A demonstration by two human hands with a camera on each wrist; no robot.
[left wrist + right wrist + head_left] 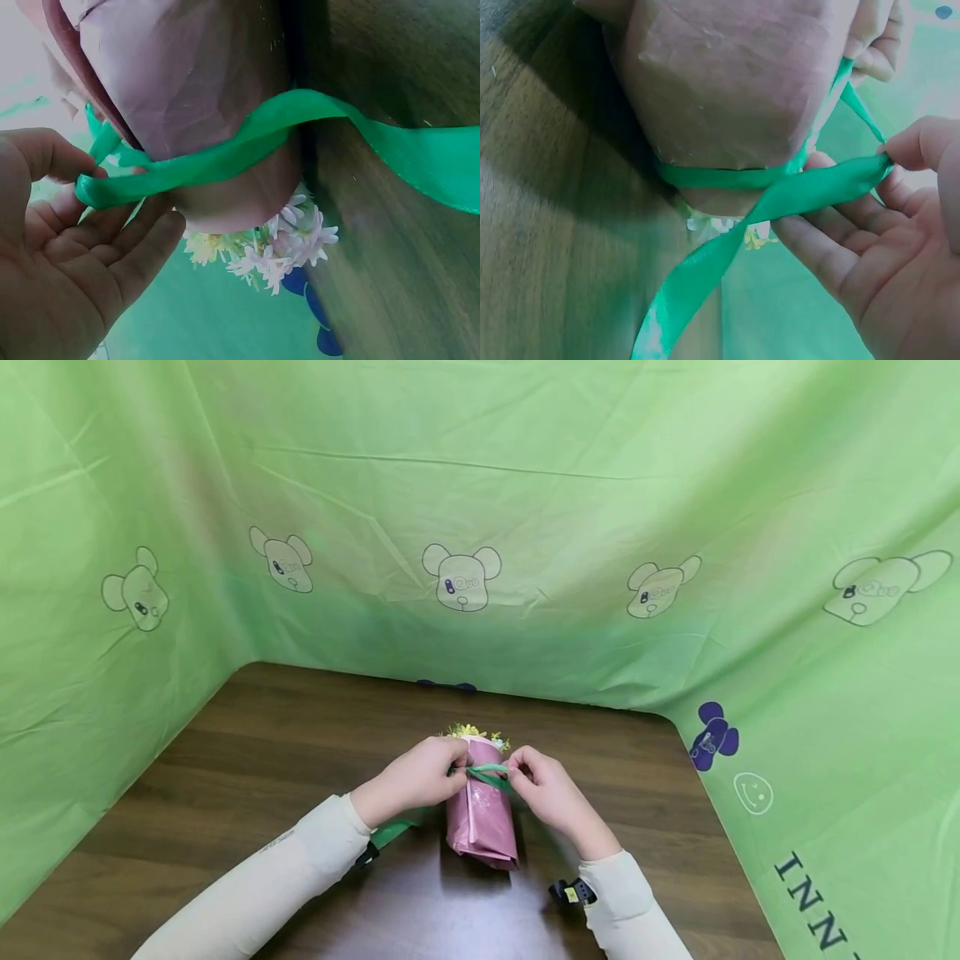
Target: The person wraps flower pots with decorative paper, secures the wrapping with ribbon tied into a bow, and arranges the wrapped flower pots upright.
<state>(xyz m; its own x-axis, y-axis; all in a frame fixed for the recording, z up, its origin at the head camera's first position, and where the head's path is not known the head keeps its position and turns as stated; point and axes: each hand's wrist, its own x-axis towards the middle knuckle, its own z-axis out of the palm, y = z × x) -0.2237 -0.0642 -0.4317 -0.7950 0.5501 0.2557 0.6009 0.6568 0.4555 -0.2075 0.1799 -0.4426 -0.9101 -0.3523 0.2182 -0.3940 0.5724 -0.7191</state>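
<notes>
A bouquet wrapped in pink paper lies on the table, its yellow and white flowers at the far end. Around the wrapping, near the flowers, runs a green ribbon. My left hand pinches the ribbon between thumb and fingers at the bouquet's left side. On the other side my right hand pinches another part of the ribbon between thumb and forefinger. Loose ribbon trails from both hands, seen in the wrist views. In the head view the left fingertips are partly hidden.
The bouquet and both forearms are over a brown wooden table. Green cloth walls printed with bear heads stand around its back and sides. Each wrist wears a black strap, the right one plainly visible.
</notes>
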